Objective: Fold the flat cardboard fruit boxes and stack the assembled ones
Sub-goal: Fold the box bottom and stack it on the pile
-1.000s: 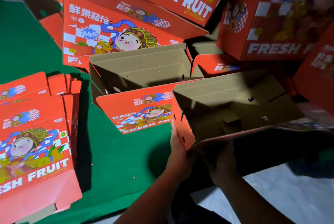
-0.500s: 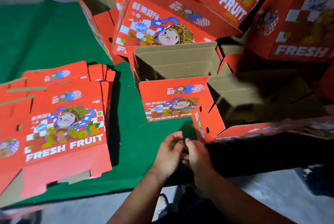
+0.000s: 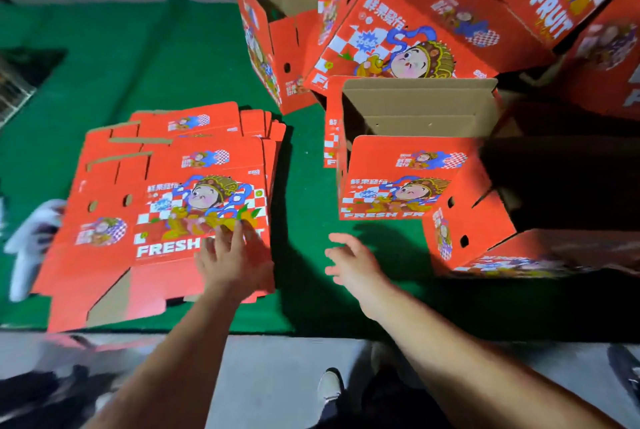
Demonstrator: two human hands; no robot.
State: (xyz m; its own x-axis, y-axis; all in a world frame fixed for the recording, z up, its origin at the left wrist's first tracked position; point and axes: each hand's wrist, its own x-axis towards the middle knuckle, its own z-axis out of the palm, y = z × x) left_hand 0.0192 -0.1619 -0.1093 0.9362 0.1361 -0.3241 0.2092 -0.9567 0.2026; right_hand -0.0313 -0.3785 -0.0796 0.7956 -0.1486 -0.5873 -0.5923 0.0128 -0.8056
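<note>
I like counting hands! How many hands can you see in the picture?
2. The left hand lies with straight fingers on the pile of flat boxes. The right hand hangs open above the green cloth, beside that pile. None seem hidden.

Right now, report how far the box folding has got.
Done: several assembled boxes sit and lean at the right and back of the green mat. In hand: the left hand rests on the flat stack; the right hand hovers open. Left: that whole stack remains unfolded.
</note>
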